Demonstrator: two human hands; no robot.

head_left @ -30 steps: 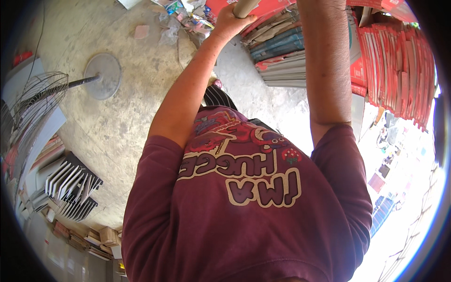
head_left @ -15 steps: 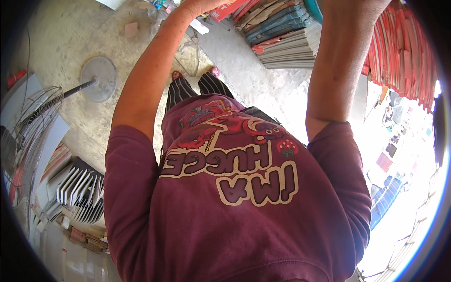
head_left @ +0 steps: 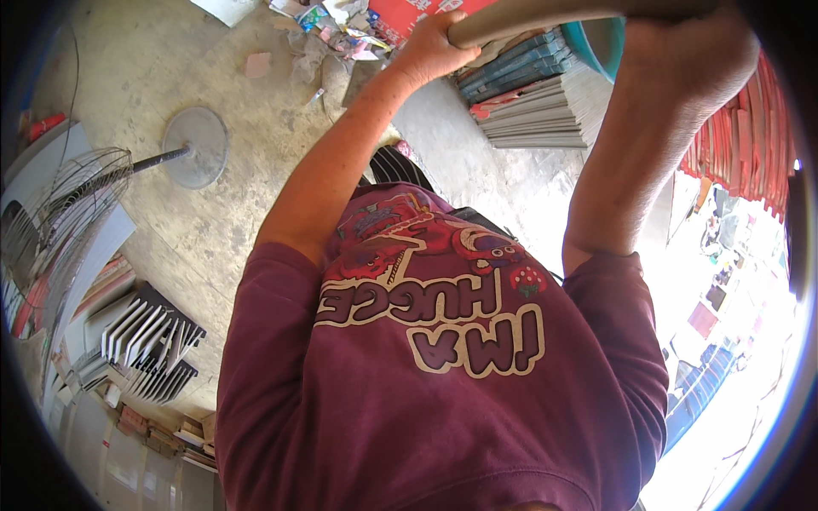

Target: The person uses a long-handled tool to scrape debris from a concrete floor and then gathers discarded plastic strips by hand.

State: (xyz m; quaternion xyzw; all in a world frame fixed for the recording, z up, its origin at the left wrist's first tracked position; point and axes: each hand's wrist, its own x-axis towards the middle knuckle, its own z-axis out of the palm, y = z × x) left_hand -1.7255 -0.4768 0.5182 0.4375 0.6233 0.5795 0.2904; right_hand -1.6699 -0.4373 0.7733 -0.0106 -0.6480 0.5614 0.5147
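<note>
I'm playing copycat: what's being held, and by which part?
A brownish pole: the left hand holds it at one end. It also runs up to the right hand, whose hold can't be clearly seen.

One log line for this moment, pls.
left hand: holds tan tube | right hand: at tube, grip unclear | nearby: teal rounded object, red stacked sheets
</note>
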